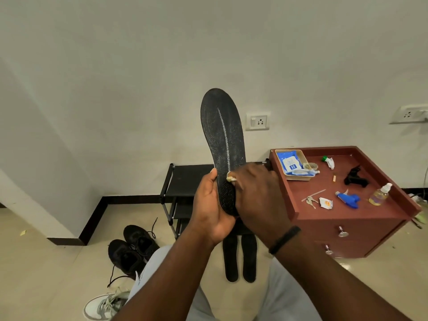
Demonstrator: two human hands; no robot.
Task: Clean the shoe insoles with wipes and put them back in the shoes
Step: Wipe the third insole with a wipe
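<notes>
A long black insole stands upright in front of me, toe end up. My left hand grips its heel end from the left. My right hand pinches a small crumpled wipe against the lower part of the insole's face. Two more black insoles lie side by side on the floor below my hands. A pair of black laced shoes sits on the floor at the lower left. A blue pack of wipes lies in a beige tray on the cabinet.
A red-brown cabinet stands at right, holding keys, a blue sprayer, a small bottle and a black object. A black shoe rack stands against the wall. A white and grey sneaker lies near my left knee.
</notes>
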